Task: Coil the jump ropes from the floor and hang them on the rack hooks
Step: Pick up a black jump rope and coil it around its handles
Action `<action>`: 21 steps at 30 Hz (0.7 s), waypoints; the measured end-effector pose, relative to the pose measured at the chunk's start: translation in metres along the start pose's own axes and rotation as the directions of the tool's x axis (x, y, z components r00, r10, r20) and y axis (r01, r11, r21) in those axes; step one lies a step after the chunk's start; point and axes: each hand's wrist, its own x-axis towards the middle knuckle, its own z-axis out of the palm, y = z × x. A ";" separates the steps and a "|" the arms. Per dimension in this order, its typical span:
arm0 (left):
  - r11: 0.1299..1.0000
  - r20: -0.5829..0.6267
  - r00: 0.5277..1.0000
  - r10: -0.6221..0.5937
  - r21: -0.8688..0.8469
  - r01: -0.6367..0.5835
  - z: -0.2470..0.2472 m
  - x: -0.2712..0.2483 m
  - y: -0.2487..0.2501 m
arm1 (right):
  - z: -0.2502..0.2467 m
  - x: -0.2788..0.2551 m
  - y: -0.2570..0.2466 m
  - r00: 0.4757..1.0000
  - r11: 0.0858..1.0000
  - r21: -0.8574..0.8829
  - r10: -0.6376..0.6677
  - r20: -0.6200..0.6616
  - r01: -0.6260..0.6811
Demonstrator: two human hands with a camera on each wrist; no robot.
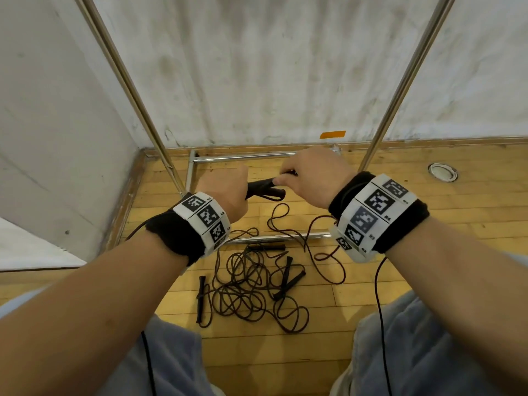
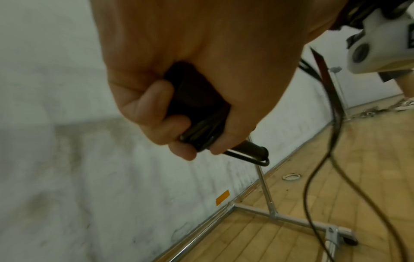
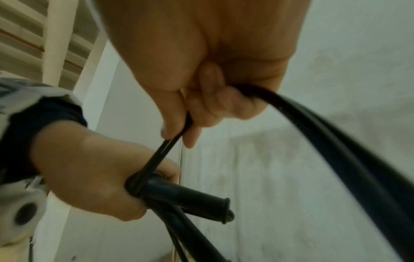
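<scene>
Nearest me, my two forearms reach forward over my knees, each wrist wrapped in a black band with printed white markers. Below them on the wooden floor lies a tangled pile of jump ropes, dark cords looped over each other with several black handles scattered among them. Further out, my left hand is clenched around a bundle of black handles and gathered cord, raised above the floor. My right hand, just beside it, pinches a strand of that same cord between thumb and fingers, pulling it taut from the bundle. Beyond my hands, the metal rack stands with its base bars on the floor and two slanted poles rising against the stained white wall.
</scene>
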 end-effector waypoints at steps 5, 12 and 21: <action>0.972 -0.054 0.973 0.226 -0.056 -0.229 -0.008 -0.011 0.013 | -0.002 0.006 0.015 0.991 0.986 0.161 0.068 -0.118 -0.048; 0.846 -0.170 0.921 0.351 -0.363 -0.390 -0.027 -0.022 0.012 | -0.017 0.011 0.045 0.985 0.859 0.492 0.170 -0.013 -0.141; 0.657 -0.302 0.934 0.193 -0.667 -0.351 -0.050 -0.034 0.018 | -0.006 0.013 0.033 0.959 0.543 0.799 0.245 0.142 -0.257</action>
